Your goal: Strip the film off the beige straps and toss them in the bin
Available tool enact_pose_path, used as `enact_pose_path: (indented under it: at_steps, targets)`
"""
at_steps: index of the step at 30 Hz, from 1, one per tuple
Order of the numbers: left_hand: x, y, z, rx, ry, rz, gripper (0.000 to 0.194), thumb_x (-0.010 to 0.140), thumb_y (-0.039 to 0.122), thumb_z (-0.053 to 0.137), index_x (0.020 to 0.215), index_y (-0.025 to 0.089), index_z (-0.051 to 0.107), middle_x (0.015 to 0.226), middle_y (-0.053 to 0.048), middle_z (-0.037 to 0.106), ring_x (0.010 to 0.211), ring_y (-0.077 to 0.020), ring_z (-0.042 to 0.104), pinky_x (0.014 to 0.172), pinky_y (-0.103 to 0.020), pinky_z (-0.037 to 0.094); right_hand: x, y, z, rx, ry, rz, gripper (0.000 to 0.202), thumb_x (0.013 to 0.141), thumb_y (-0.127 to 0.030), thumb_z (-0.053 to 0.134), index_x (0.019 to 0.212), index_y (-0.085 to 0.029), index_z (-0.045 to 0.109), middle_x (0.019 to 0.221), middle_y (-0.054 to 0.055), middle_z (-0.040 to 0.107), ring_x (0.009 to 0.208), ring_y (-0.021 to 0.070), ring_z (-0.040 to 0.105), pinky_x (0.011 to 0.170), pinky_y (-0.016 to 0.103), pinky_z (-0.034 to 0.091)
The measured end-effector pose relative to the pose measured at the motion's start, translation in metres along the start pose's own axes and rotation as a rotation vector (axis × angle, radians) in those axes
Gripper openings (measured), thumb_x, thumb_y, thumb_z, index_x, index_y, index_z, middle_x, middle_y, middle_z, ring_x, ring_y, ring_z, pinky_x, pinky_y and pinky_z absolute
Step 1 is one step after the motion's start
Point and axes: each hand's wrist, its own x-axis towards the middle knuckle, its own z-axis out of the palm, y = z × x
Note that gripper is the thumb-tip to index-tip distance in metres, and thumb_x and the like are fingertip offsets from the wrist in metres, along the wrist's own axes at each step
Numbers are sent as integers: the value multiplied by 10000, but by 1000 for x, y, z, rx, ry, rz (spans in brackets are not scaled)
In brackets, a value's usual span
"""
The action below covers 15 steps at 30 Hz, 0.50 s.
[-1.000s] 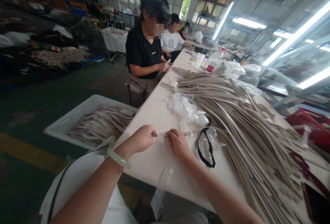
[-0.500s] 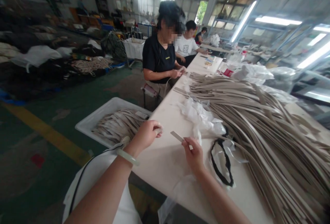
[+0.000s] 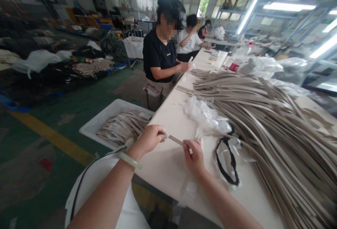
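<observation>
Table (image 3: 163,165) spreads beneath both sets of fingers, pale-topped

Pile of strips (image 3: 252,102): right of the right fingers, stretching well away beyond them

White tub (image 3: 91,125): past the left fingers, on their outer side, heaped with more of the same strips

Clear plastic (image 3: 206,115): crumpled, a little beyond the right fingers; black loop (image 3: 233,160) lying to their right

Left hand (image 3: 154,138): thumb and fingers drawn close together; something pale shows at the tips, cannot tell what it is or whether it is held

Right hand (image 3: 194,155): thumb and fingers pinched on a single strip (image 3: 176,139); its free end juts from the pinch toward the left fingertips, slim gap between. A like band runs from behind this hand toward the pile; join hidden

Against half a second ago: dark-topped co-worker (image 3: 160,51), beyond the fingers, has hands raised slightly; white-topped co-worker (image 3: 195,41), farther off, now has a hand up at the head. Right hand shifted left, gap from strip end to left fingertips narrower

Look: pile of long flat beige-grey bands, loosely parallel, curving; strip in the pinch narrow, straight, same beige-grey, end cut roughly square
</observation>
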Motion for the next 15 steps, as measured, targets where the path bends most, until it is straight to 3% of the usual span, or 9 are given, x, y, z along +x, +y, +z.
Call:
enact_pose_path:
  at_steps: [8, 15]
  targets:
    - [-2, -3, 2, 225, 1, 90, 121, 759, 146, 603, 734, 141, 721, 735, -42, 718, 737, -165, 630, 669, -239, 398, 0, -4, 1, 7, -64, -43, 128, 937, -176, 522, 852, -202, 614, 655, -22, 615, 610, 135, 551, 732, 331, 371]
    - [-3, -6, 0, 284, 20, 68, 207, 789, 173, 585, 590, 137, 629, 600, -26, 615, 628, -147, 534, 595, -255, 311, -2, -3, -2, 11, 60, -25, 130, 952, -170, 487, 872, -189, 588, 686, -4, 601, 627, 145, 539, 752, 346, 390]
